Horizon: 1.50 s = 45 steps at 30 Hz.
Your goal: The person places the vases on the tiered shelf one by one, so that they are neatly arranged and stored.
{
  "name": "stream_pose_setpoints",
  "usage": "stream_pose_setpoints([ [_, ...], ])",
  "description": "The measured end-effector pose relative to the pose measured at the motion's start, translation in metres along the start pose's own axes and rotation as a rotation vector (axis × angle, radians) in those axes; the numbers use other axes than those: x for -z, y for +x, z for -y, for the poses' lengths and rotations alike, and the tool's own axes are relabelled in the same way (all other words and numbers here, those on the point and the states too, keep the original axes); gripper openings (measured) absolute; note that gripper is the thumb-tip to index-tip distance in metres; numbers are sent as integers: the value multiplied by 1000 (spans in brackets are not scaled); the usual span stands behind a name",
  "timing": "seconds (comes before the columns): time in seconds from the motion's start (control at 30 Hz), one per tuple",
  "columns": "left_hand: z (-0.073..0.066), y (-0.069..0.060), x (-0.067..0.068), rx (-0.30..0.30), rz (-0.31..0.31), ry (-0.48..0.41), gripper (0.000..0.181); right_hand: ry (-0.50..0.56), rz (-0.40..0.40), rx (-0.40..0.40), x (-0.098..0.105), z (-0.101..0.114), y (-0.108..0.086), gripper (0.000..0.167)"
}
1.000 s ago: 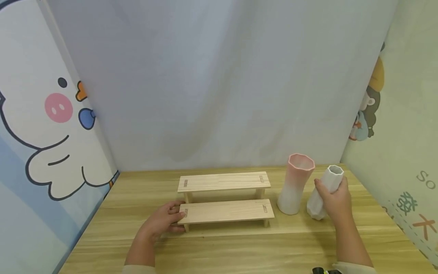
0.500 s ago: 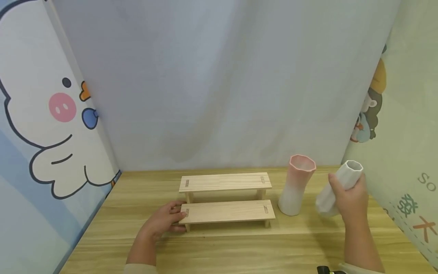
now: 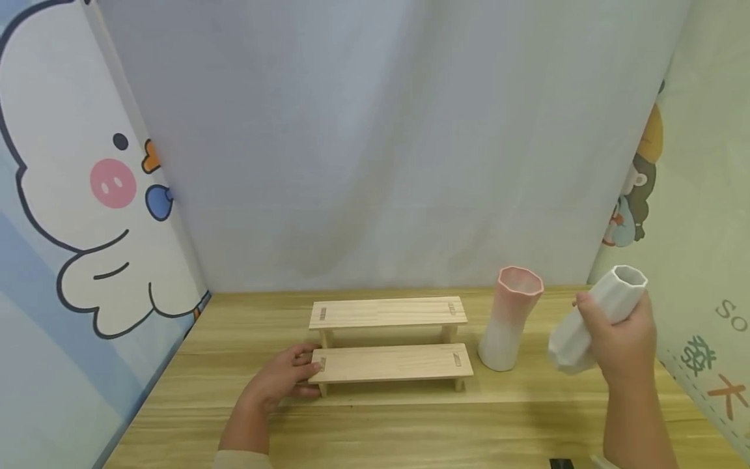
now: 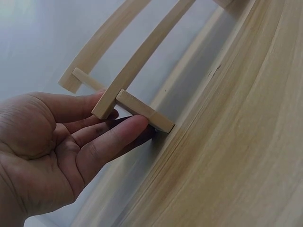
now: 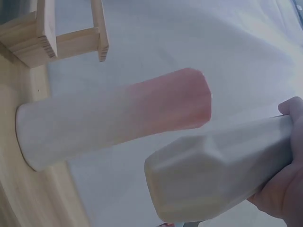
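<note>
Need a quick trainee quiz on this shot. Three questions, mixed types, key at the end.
1. True or false: the white vase is standing on the table.
2. What colour is the rim of the two-tone vase? A blue, B pink, C green.
3. Which hand touches the nearer wooden shelf?

Key:
1. False; the right hand holds it tilted above the table.
2. B.
3. The left hand.

Lt-grey curtain (image 3: pixel 363 143) btwn cartoon panels (image 3: pixel 64 189)
</note>
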<state>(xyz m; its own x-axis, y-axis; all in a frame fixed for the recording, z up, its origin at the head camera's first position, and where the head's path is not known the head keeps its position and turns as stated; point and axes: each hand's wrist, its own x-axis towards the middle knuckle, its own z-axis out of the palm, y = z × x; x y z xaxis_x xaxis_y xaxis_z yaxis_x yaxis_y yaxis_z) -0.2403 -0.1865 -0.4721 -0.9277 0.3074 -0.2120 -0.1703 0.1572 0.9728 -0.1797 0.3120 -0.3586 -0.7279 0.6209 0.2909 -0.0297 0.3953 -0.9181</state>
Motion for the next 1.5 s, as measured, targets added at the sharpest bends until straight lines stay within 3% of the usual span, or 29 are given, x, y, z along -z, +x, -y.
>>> stream_pose_setpoints([
  [0.2, 2, 1, 1, -2, 13, -13, 65, 133, 37, 48, 0, 13, -11, 42],
  [0.33, 4, 2, 1, -4, 14, -16, 66, 279, 65, 86, -4, 22, -20, 37],
  [0.53, 5, 2, 1, -10, 10, -13, 65, 419, 151, 141, -14, 30, -32, 31],
  [0.7, 4, 1, 1, -7, 7, -9, 64, 339, 236, 160, -22, 33, -40, 25],
  [0.9, 3, 0, 1, -9, 9, -14, 64, 259, 318, 195, -37, 36, -52, 33],
  [1.1, 3, 1, 2, -10, 9, -13, 63, 268, 440, 286, -52, 39, -62, 45],
  [1.3, 1, -2, 2, -15, 11, -13, 63, 277, 496, 280, -67, 38, -74, 34],
  [1.5, 0, -2, 1, -17, 15, -17, 64, 249, 545, 273, -82, 36, -87, 36],
])
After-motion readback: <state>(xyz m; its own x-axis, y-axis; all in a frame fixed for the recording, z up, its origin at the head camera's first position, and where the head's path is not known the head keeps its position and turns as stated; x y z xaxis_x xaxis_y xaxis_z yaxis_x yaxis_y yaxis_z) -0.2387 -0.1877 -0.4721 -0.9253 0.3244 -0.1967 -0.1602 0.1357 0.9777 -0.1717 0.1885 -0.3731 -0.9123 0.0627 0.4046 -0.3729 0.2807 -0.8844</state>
